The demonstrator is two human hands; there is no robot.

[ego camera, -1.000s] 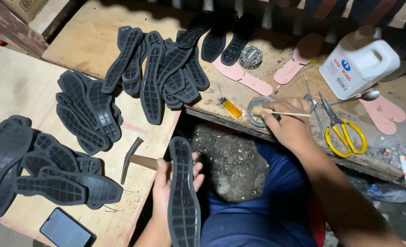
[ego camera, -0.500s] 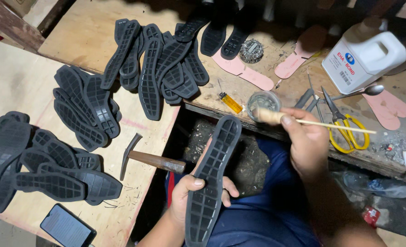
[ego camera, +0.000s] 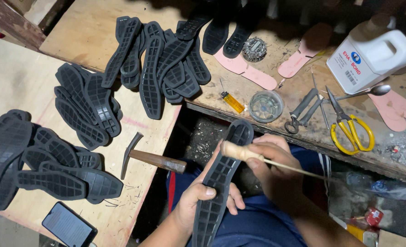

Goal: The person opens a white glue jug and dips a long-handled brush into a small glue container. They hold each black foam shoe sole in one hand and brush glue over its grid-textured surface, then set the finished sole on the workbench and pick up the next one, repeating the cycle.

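— Rough wooden boards (ego camera: 98, 41) carry the work, and a gap opens between them over the lap. What is held there?

— One black rubber sole (ego camera: 221, 180) is held over the gap, tread side up and tilted, its heel end near the bench edge. It is gripped from below by the left hand (ego camera: 198, 201), whose thumb is pressed on the tread while the fingers are curled round the far side.

— And the other hand?

— A thin stick with a pale swab tip (ego camera: 232, 150) is pinched in the right hand (ego camera: 271, 167), fingers closed together on it; the tip is laid on the sole's upper part.

— What is seen around them?

— A hammer (ego camera: 150, 158) is laid at the left board's inner edge, its handle jutting over the gap. Just beyond the sole, a round glue dish (ego camera: 266, 106) and a yellow lighter (ego camera: 232, 102) are set near the bench edge. Yellow-handled scissors (ego camera: 351, 126) and a white jug (ego camera: 372, 55) are placed toward the right. Piles of black soles (ego camera: 152, 64) are spread at the back and along the left edge, and a phone (ego camera: 68, 225) is left at the near left corner.
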